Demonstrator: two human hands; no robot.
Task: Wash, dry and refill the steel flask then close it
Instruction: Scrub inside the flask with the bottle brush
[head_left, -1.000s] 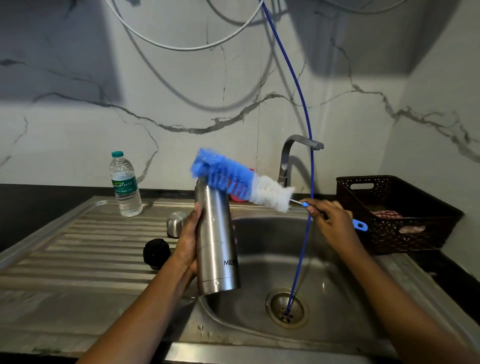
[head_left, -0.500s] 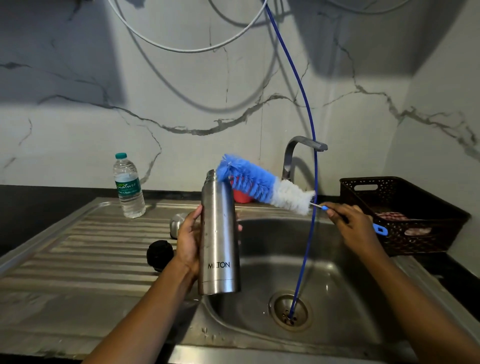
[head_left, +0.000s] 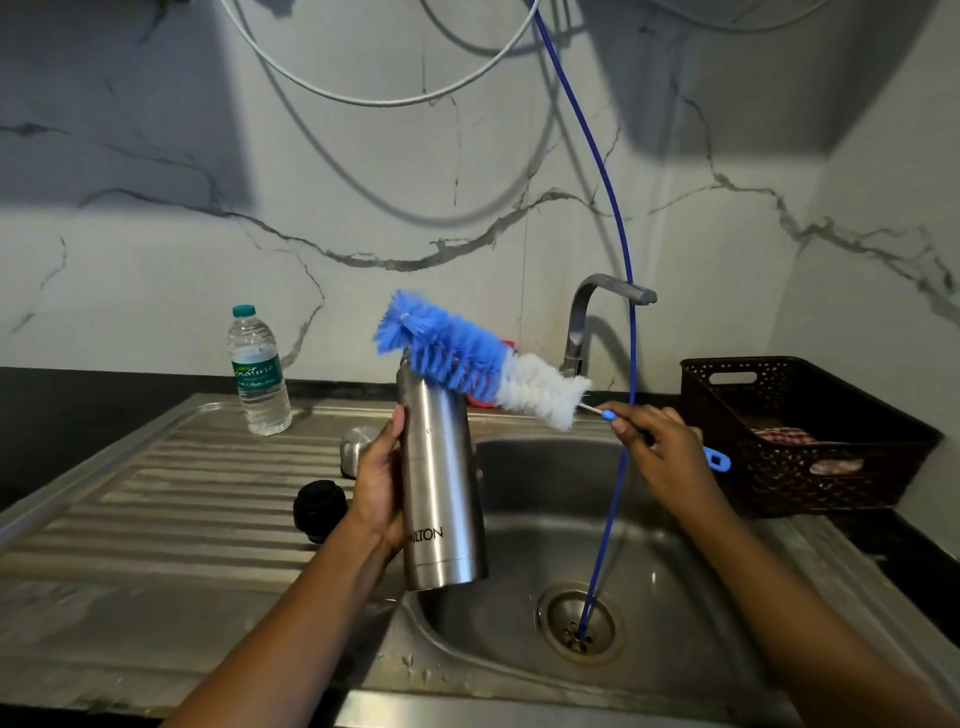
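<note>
My left hand (head_left: 382, 480) grips the steel flask (head_left: 441, 483) upright over the left edge of the sink basin (head_left: 561, 525). The flask has no lid on it. My right hand (head_left: 657, 449) holds the thin blue handle of a bottle brush (head_left: 467, 356), whose blue and white bristles lie slantwise across the flask's mouth, outside it. A black stopper (head_left: 319, 506) and a steel cap (head_left: 356, 449) lie on the drainboard left of the flask. A plastic water bottle (head_left: 258, 371) stands at the back of the drainboard.
A tap (head_left: 597, 312) stands behind the basin. A blue hose (head_left: 618, 364) hangs from above down into the drain (head_left: 579, 621). A dark perforated basket (head_left: 800, 431) with cloths sits on the counter at right. A red object (head_left: 480, 397) shows behind the flask.
The brush head swung right off the flask's mouth half a second ago, then came back left across it. The flask stays in my left hand, tilting slightly.
</note>
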